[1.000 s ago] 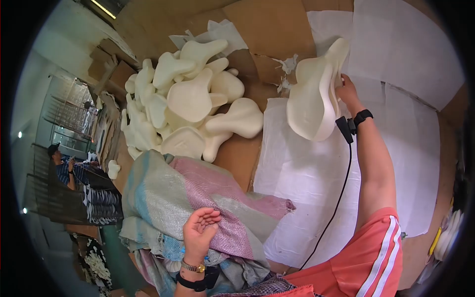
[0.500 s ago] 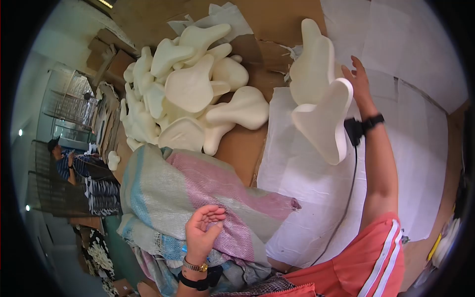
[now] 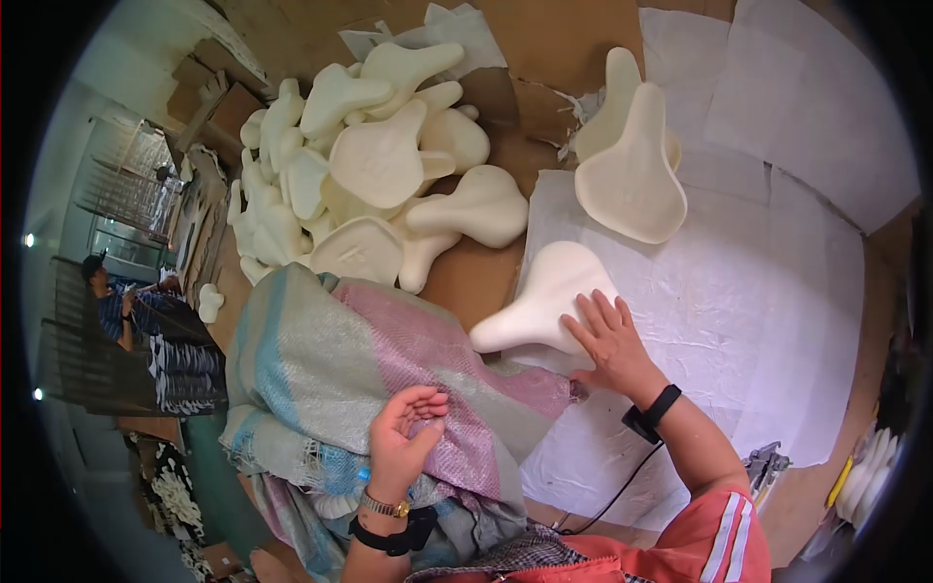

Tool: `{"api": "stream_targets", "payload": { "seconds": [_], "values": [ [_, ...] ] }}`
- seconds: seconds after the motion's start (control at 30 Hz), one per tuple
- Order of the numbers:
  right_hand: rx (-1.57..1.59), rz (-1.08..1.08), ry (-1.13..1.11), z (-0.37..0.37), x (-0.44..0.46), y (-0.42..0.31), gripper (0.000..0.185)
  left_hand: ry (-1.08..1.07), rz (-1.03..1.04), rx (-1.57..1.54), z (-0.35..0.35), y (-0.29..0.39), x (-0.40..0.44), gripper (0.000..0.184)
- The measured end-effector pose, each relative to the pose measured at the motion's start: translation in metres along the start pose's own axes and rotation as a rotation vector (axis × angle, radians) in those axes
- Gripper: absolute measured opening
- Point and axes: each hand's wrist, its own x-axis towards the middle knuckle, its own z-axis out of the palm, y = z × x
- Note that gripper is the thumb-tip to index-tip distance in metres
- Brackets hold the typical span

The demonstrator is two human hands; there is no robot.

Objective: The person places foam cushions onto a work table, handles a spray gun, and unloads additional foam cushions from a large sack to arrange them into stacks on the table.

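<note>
A cream foam bicycle saddle pad (image 3: 544, 301) lies on the white paper, its narrow nose pointing left. My right hand (image 3: 612, 345) rests on the pad's right edge with fingers spread, not wrapped around it. Farther back, another saddle pad (image 3: 632, 185) lies hollow side up, overlapping a pad (image 3: 617, 102) behind it. My left hand (image 3: 403, 432) hovers over a striped woven sack (image 3: 389, 340). Its fingers are loosely curled, the thumb stands apart, and nothing shows in the hand.
A heap of similar foam pads (image 3: 379, 165) sits on brown cardboard behind the sack. White paper sheets (image 3: 758, 321) cover the surface on the right. A metal clamp-like part (image 3: 766, 462) is at the near right edge. Another person (image 3: 126, 306) is in the far left background.
My right hand has come back toward me. The pad that stood tilted beside it now lies on the paper under my fingers. My left hand has barely moved.
</note>
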Motion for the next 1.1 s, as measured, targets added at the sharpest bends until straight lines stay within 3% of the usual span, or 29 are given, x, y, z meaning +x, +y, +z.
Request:
{"api": "stream_targets", "payload": {
  "seconds": [0.03, 0.2, 0.27, 0.33, 0.4, 0.47, 0.5, 0.53, 0.57, 0.6, 0.67, 0.7, 0.77, 0.87, 0.9, 0.97, 1.0, 1.03, 1.07, 1.1],
  "values": [
    [-0.161, -0.051, -0.008, 0.008, -0.002, -0.002, 0.088, -0.004, -0.009, -0.009, -0.001, -0.001, 0.000, 0.038],
    [-0.167, -0.017, 0.069, 0.014, 0.014, 0.010, 0.085, -0.030, 0.025, 0.007, -0.003, -0.002, -0.004, 0.040],
    [0.058, -0.017, 0.193, -0.001, 0.020, 0.027, 0.079, -0.028, 0.028, 0.000, -0.006, 0.000, -0.007, 0.040],
    [0.426, 0.168, 0.356, -0.012, 0.019, 0.056, 0.069, -0.041, 0.048, -0.016, -0.009, 0.007, -0.014, 0.040],
    [0.625, 0.401, 0.335, -0.026, 0.021, 0.101, 0.060, -0.039, 0.075, -0.041, -0.014, 0.018, -0.024, 0.040],
    [0.390, 0.421, 0.545, -0.019, 0.013, 0.154, 0.053, 0.000, 0.094, -0.068, -0.022, 0.030, -0.040, 0.040],
    [0.394, 0.680, 0.532, -0.030, 0.007, 0.154, 0.051, -0.038, 0.124, -0.080, -0.028, 0.039, -0.049, 0.039],
    [0.286, 0.682, 0.662, -0.015, 0.001, 0.182, 0.052, -0.048, 0.148, -0.086, -0.038, 0.046, -0.063, 0.039],
    [-0.049, 0.513, 0.720, -0.014, -0.005, 0.190, 0.054, -0.038, 0.165, -0.080, -0.049, 0.050, -0.077, 0.038],
    [-0.109, 0.423, 0.722, -0.024, -0.002, 0.180, 0.053, -0.021, 0.173, -0.072, -0.061, 0.052, -0.090, 0.035],
    [0.391, 0.468, 0.664, -0.048, 0.014, 0.098, 0.043, 0.054, 0.166, -0.072, -0.089, 0.041, -0.121, 0.031],
    [0.421, 0.418, 0.624, -0.042, 0.027, 0.060, 0.043, 0.140, 0.137, -0.089, -0.105, 0.034, -0.139, 0.029],
    [0.802, 0.177, 0.532, -0.044, 0.033, -0.016, 0.034, 0.342, 0.044, -0.117, -0.132, 0.013, -0.169, 0.024],
    [0.825, -0.104, 0.299, -0.057, 0.031, -0.200, 0.030, 0.609, -0.080, 0.005, -0.185, -0.057, -0.205, 0.025],
    [0.798, -0.303, 0.192, -0.060, 0.027, -0.255, 0.030, 0.616, -0.065, -0.020, -0.194, -0.078, -0.212, 0.025],
    [0.876, -0.500, -0.205, -0.059, 0.021, -0.353, 0.031, 0.675, -0.061, 0.595, -0.211, -0.110, -0.231, 0.030],
    [0.896, -0.686, -0.236, -0.030, 0.021, -0.382, 0.032, 0.680, -0.061, 0.575, -0.219, -0.124, -0.241, 0.030],
    [0.837, -0.793, -0.280, -0.005, 0.024, -0.407, 0.033, 0.614, -0.144, 0.780, -0.222, -0.139, -0.253, 0.033],
    [0.698, -0.829, -0.244, 0.035, 0.021, -0.418, 0.029, 0.537, -0.230, 0.980, -0.223, -0.152, -0.268, 0.036],
    [0.436, -0.847, -0.267, 0.066, 0.012, -0.417, 0.026, 0.573, -0.183, 0.964, -0.226, -0.165, -0.284, 0.037]
  ]
}}
